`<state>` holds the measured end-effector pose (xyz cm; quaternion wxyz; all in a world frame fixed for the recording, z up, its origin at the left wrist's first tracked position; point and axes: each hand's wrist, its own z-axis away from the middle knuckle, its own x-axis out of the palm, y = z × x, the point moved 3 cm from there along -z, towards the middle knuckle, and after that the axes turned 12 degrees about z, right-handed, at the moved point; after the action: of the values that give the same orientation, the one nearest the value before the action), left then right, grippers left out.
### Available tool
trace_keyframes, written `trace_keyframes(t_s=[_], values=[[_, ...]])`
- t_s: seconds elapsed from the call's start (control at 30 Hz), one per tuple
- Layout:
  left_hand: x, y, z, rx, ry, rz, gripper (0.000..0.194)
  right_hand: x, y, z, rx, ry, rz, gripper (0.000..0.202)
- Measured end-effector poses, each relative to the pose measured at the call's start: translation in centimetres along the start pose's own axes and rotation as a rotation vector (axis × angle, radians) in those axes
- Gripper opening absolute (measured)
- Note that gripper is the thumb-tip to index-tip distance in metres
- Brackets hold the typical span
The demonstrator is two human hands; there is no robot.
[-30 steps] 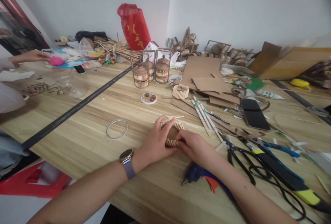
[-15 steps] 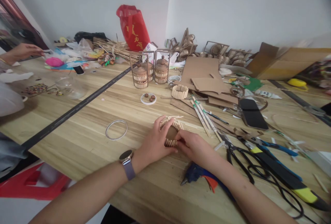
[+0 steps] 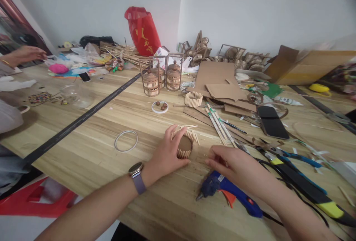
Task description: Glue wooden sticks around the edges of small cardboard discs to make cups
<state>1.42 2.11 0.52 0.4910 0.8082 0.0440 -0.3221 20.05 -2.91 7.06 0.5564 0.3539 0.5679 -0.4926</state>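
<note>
My left hand [image 3: 168, 148] is curved round a small round basket [image 3: 184, 154], built of short upright wooden sticks about a brown disc base. Fingers lie over its far left rim and the thumb is at its near side. To the right, my right hand [image 3: 226, 163] hovers apart from the basket, fingers bent, with a gap between thumb and index finger and nothing visible in it. Below that hand a blue glue gun [image 3: 219, 187] with an orange trigger lies on its side. Loose short sticks [image 3: 196, 136] lie behind the basket.
A white ring [image 3: 126, 140] lies left. Farther back stand lidded baskets in frames [image 3: 151, 81], a second stick basket [image 3: 194, 99] and cardboard [image 3: 215, 74]. Pliers [image 3: 294, 154], a phone [image 3: 272, 122] and a yellow-black tool [image 3: 308, 187] lie right. Another person's hand [image 3: 26, 55] is at far left.
My right hand has let go of the basket's right rim and moved right, uncovering more of the glue gun. My left hand and the basket have stayed in place.
</note>
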Motion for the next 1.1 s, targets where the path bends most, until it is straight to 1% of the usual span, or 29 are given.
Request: trace_keyframes(t_s=[0.07, 0.13, 0.2, 0.3, 0.4, 0.53, 0.67, 0.77, 0.87, 0.97, 1.07, 1.1], values=[[0.0, -0.1, 0.0, -0.022, -0.003, -0.002, 0.111, 0.5, 1.4, 1.4, 0.036, -0.096, 0.019, 0.024], [0.1, -0.2, 0.0, -0.030, 0.007, -0.008, 0.114, 1.3, 2.9, 2.8, 0.047, -0.183, -0.011, 0.022], [0.2, -0.3, -0.1, -0.023, 0.024, -0.016, 0.116, 1.9, 4.0, 3.9, 0.072, -0.249, -0.057, 0.015], [0.3, -0.4, 0.0, -0.017, 0.043, -0.033, 0.113, 2.5, 4.5, 4.7, 0.103, -0.314, -0.144, 0.011], [0.4, -0.2, 0.0, -0.029, 0.042, -0.053, 0.110, 2.6, 4.1, 4.7, 0.101, -0.323, -0.160, 0.010], [0.3, -0.1, 0.0, -0.022, 0.038, -0.066, 0.106, 2.8, 4.0, 4.4, 0.051, -0.277, -0.114, 0.009], [0.4, -0.1, 0.1, -0.005, 0.045, -0.063, 0.102, 3.1, 4.3, 4.3, 0.016, -0.239, -0.178, 0.012], [0.4, -0.2, 0.2, 0.004, 0.052, -0.064, 0.100, 3.0, 4.2, 4.1, 0.027, -0.209, -0.237, 0.012], [0.3, -0.2, 0.1, 0.007, 0.054, -0.044, 0.100, 2.5, 4.4, 3.9, 0.073, -0.143, -0.340, 0.013], [0.3, -0.1, 0.1, 0.003, 0.053, -0.030, 0.100, 2.1, 5.1, 3.9, 0.111, -0.050, -0.488, 0.023], [0.3, -0.1, 0.1, -0.014, 0.042, -0.040, 0.099, 2.4, 6.5, 4.2, 0.257, 0.113, -0.585, 0.041], [0.3, -0.1, 0.1, -0.018, 0.039, -0.045, 0.099, 2.7, 6.9, 4.3, 0.317, 0.162, -0.599, 0.043]])
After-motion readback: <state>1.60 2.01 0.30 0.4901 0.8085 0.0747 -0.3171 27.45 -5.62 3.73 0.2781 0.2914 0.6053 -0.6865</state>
